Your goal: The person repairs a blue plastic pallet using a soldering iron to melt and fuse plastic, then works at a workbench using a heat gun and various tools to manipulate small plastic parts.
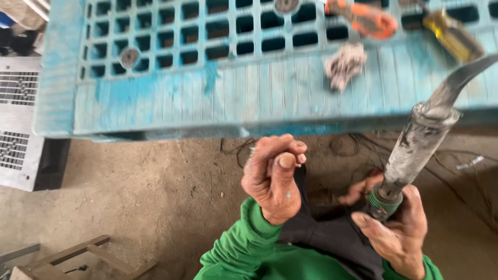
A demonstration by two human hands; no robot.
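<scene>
My left hand (pixel 272 176) is closed into a loose fist below the front edge of a worn blue plastic pallet (pixel 155 98), with nothing seen inside it. My right hand (pixel 399 233) grips the green-collared base of a grey, dust-caked tool (pixel 420 145) whose curved metal nozzle points up and right over the pallet's edge. A dark cloth (pixel 321 233) lies across my lap between the two hands. Both sleeves are green.
On the pallet lie a crumpled rag (pixel 345 65), an orange-handled tool (pixel 368 19) and a yellow tool (pixel 454 33). A perforated metal panel (pixel 18 119) stands at the left. Thin wires run over the concrete floor (pixel 155 197); a wooden frame (pixel 83 259) sits bottom left.
</scene>
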